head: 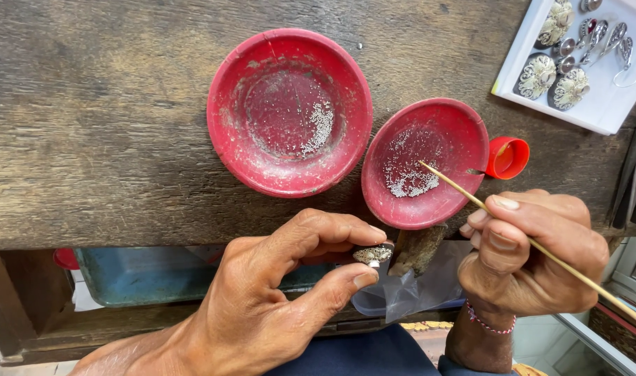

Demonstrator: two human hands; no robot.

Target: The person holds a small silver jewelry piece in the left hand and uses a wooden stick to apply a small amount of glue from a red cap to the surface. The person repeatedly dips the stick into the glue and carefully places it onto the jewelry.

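The surface (102, 118) is rough, weathered grey-brown wood with open grain. Both red dishes, the large dish (289, 111) and the small dish (425, 162), look like worn matt plastic, scuffed and dusty, holding tiny shiny metal beads (321, 125). The stick (457, 189) is smooth pale wood. The small piece (373, 254) glints metallic. The cap (507, 157) is glossy red plastic; the tray (603, 104) smooth and white.

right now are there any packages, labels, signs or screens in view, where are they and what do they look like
No labels, signs or screens show.
White rectangular tray: top right corner of the wooden bench, holding ornate silver jewellery pieces.
Clear crumpled plastic bag: below the bench edge, between the left hand and the right hand.
Small red plastic cap: right of the smaller red round dish, open side facing the camera.
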